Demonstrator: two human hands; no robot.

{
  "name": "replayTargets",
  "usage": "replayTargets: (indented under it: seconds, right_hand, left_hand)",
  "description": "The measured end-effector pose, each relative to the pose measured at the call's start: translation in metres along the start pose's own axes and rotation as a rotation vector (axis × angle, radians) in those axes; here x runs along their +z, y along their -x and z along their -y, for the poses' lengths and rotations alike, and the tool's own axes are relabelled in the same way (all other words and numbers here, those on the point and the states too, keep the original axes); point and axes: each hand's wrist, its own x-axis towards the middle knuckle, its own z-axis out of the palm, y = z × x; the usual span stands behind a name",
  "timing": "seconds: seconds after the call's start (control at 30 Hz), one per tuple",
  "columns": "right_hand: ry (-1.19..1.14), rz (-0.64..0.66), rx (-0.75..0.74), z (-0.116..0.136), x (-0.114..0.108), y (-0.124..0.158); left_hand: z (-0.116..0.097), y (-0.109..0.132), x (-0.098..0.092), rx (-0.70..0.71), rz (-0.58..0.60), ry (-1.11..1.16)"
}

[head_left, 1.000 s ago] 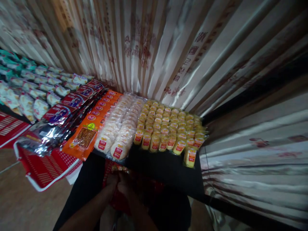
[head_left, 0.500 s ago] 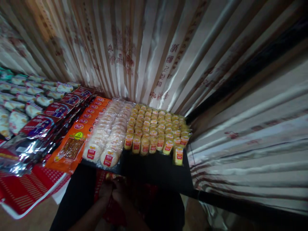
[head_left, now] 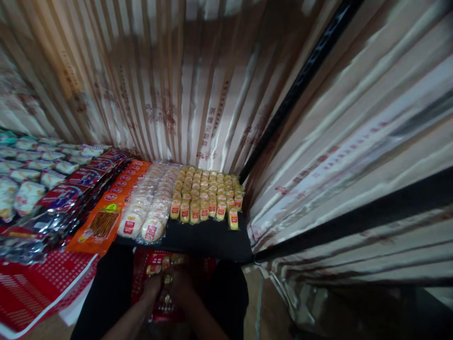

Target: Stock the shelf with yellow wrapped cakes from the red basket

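Observation:
Between my knees is a red basket (head_left: 139,259) with small yellow wrapped packets (head_left: 154,269) in it. My left hand (head_left: 153,286) reaches down into the basket, beside the packets. Close on its right, my right hand (head_left: 180,284) is in the basket too. Shadow and blur hide the fingers of both hands, so any grip on a packet cannot be made out. On the black shelf ahead stand rows of small yellow wrapped cakes (head_left: 204,211), one of them (head_left: 233,219) forward at the right end.
Left of the cakes lie clear-wrapped round white crackers (head_left: 151,228), orange snack bags (head_left: 103,225), dark red-and-silver bags (head_left: 62,198) and white packets (head_left: 30,194). Another red basket (head_left: 53,278) is at lower left. Pleated curtains (head_left: 159,94) and a black pole (head_left: 293,89) stand behind.
The view has shifted, with the shelf goods now further left and more of the basket showing. My hands have moved slightly apart and lower into the basket.

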Motion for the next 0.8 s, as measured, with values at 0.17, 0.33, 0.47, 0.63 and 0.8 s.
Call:
replayTargets:
  seconds: [0.17, 0.33, 0.47, 0.63, 0.8]
  right_hand:
    - [0.137, -0.087, -0.077, 0.016, -0.040, 0.023]
    - [0.240, -0.144, -0.137, 0.025, -0.076, 0.036]
    - [0.193, -0.187, -0.179, 0.028, -0.102, 0.044]
    - [0.043, -0.260, -0.209, 0.027, -0.132, 0.051]
    - [-0.041, -0.321, -0.191, 0.020, -0.152, 0.051]
  left_hand:
    - [-0.014, 0.018, 0.008, -0.052, 0.049, 0.285]
    - [-0.029, 0.038, 0.014, 0.081, 0.101, 0.413]
    - [-0.042, 0.054, 0.016, 0.236, 0.059, 0.260]
    - [-0.060, 0.070, 0.019, 0.431, 0.045, 0.046]
    - [-0.079, 0.076, 0.027, 0.516, 0.114, 0.019]
